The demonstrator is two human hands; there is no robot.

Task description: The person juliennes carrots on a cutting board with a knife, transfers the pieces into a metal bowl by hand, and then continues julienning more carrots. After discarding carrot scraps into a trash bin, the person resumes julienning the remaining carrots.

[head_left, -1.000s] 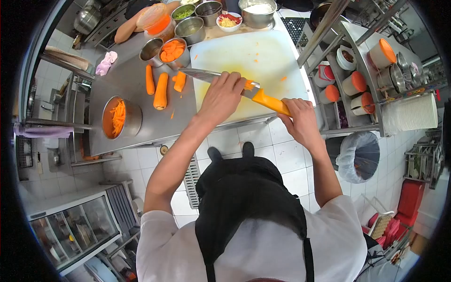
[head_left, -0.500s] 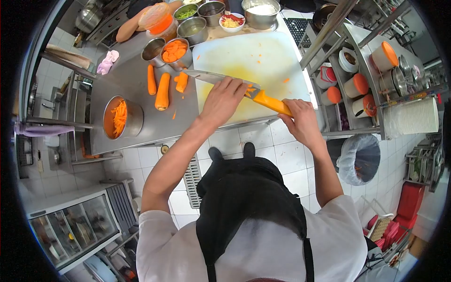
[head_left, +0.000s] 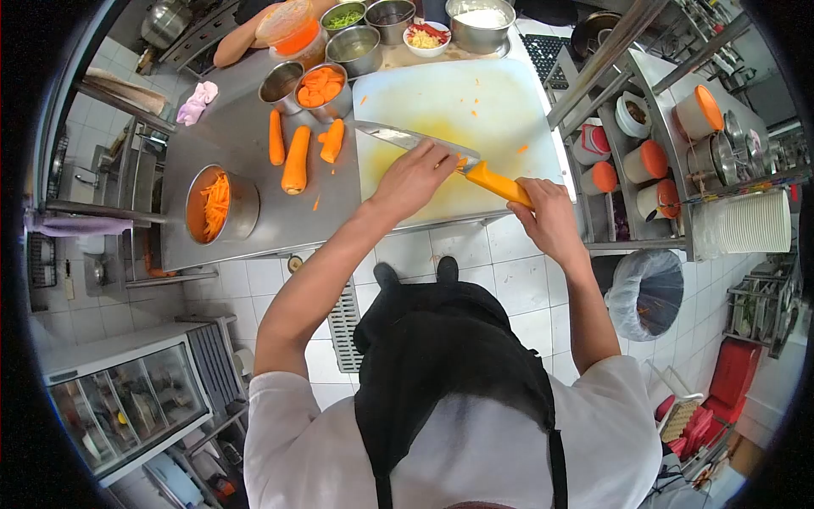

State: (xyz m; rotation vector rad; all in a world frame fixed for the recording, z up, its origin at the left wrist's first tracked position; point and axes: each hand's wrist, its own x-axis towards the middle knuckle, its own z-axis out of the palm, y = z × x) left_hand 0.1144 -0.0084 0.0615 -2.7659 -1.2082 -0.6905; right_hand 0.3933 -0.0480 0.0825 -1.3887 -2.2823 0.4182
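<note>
My right hand (head_left: 547, 212) grips the yellow handle of a kitchen knife (head_left: 498, 182), whose blade points left across the white cutting board (head_left: 500, 102). Beside the blade, the fingers of my left hand (head_left: 415, 180) are bent and pressed down. Some orange carrot pieces (head_left: 462, 163) show at their tips; the rest under the hand is hidden. Small carrot scraps lie on the board around a yellow stain. Left of the board, on the steel table, are two peeled carrots (head_left: 295, 161) and a shorter carrot piece (head_left: 332, 141).
A steel pot (head_left: 246, 208) of carrot strips stands at the left, and a steel container (head_left: 337, 109) of carrot slices behind the carrots. Several bowls line the back, near another person's arm (head_left: 242, 42). A lined bin (head_left: 644, 297) is at the right, below shelves (head_left: 627, 242).
The view has shifted slightly. Both hands stay at the knife, and the blade lies a little closer to my left fingers. The carrots and containers stand as before.
</note>
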